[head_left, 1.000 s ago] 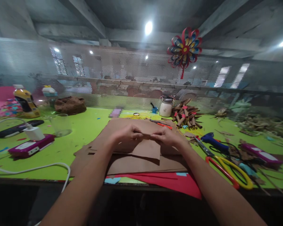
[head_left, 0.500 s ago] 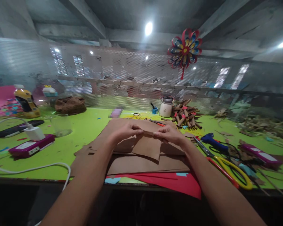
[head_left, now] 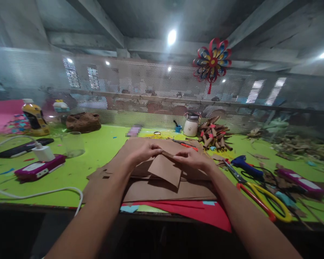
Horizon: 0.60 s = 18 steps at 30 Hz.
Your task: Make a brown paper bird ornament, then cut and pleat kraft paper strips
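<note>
A small piece of brown paper is held up by its far edge, which looks folded or rolled over. My left hand pinches that edge at its left end. My right hand closes thumb and fingers on the right end of the same edge. The near part of the piece slants down toward me over a stack of larger brown paper sheets. Beneath the stack, red paper sticks out past the table's front edge. Red-handled scissors lie just beyond my right hand.
Large yellow-and-red-handled scissors, a blue glue gun and a purple power strip lie at right. Rolled brown paper pieces are heaped behind. At left are another purple power strip, a clear cup and a phone.
The held piece has turned a little, its right end coming nearer me and its lower corner swinging left and down. My right hand has shifted slightly left. Both hands keep their pinch.
</note>
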Each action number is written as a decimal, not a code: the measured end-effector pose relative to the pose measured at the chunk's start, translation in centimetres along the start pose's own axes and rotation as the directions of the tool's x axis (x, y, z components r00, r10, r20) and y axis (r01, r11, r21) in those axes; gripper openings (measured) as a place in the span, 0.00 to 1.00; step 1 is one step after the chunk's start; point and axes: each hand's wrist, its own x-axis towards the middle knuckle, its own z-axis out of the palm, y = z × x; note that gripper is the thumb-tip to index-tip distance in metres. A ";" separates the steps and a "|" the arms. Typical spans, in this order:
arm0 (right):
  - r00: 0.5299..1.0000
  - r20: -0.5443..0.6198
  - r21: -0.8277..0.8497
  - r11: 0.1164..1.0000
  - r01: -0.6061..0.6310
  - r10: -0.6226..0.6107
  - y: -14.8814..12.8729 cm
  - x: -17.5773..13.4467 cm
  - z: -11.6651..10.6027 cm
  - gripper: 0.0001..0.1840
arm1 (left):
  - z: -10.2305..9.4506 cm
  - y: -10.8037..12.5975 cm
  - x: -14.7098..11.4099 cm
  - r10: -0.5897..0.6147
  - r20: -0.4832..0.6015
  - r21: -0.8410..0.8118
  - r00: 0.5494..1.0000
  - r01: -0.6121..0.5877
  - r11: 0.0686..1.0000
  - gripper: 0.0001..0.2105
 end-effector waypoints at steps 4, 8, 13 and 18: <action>0.999 -0.032 -0.056 0.998 0.035 -0.037 -0.6 0.0 0.8 0.22 | 0.4 0.9 -0.2 -0.008 0.071 -0.019 0.997 0.009 1.000 0.14; 0.998 -0.056 -0.032 0.999 0.036 -0.038 -0.2 0.2 1.3 0.22 | 0.7 1.2 0.0 0.028 0.077 -0.049 0.997 -0.024 0.999 0.13; 0.994 -0.100 0.010 0.999 0.038 -0.037 0.4 0.6 1.3 0.22 | 0.7 1.2 -0.1 0.039 0.061 -0.194 0.997 -0.026 0.981 0.12; 0.996 -0.061 0.056 0.996 0.069 -0.065 1.2 0.8 1.1 0.20 | 0.5 0.9 -0.2 0.019 -0.040 -0.276 0.999 -0.029 0.961 0.09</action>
